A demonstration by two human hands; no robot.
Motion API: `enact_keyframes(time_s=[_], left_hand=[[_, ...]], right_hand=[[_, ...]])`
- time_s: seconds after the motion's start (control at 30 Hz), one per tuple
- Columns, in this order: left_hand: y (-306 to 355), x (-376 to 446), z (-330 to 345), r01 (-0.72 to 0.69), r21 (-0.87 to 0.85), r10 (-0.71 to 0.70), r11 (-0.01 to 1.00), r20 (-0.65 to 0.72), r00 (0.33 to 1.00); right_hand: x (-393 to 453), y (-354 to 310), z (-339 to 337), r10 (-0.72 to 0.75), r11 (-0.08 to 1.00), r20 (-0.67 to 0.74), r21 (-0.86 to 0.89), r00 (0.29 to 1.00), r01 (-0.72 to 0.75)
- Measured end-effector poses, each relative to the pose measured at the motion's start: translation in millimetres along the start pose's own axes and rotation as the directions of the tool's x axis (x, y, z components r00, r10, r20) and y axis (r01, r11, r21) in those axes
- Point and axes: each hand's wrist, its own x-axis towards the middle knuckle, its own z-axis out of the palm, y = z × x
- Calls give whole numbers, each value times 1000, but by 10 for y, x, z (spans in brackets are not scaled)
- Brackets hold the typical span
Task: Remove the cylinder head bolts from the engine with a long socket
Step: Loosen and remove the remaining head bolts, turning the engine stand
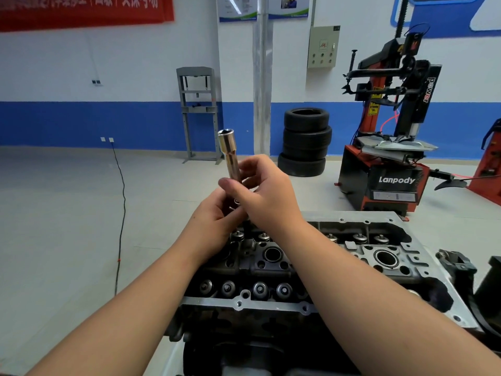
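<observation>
Two hands — left, right — both around one long socket above one engine.

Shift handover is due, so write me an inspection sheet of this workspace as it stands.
Surface: light grey floor; engine's stand hidden.
Job's things: cylinder head open on top, valve springs showing; long socket held above it, open end up.
Clutter: dark parts right of the head.
Hands: left hand and right hand both grip the socket's lower end.
Cables: black cable runs from a wall outlet across the floor.
Surroundings: stacked tyres, tyre changer, grey press frame.
</observation>
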Motion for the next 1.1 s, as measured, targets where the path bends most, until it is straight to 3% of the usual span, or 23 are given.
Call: enact_keyframes(time_s=[0.1, 0.27, 0.43, 0.6, 0.8, 1.1], left_hand=[[6, -3, -6, 17, -8, -17, 1000, -41, 999], [-15, -19, -13, 88, -67, -86, 994, 21, 996], [-36, -1, -28, 64, -39, -66, 997, -34, 997], [-24, 16, -12, 37, 22, -37, 999, -26, 999], [-28, -14, -13, 94, -47, -92, 994, 35, 995], [-35, -5, -28, 75, -20, -75, 997, -34, 997]], right_hand=[[-16, 25, 22, -50, 998, -11, -45, 999, 49], [-13, 44, 9, -49, 996, -34, -73, 998, 46], [-30, 31, 27, -102, 991, 11, -89, 995, 103], [-14, 20, 24, -92, 993, -32, -75, 995, 90], [-26, 43, 27, -33, 998, -24, -56, 999, 31], [-24, 11, 29, -115, 992, -49, -65, 992, 111]])
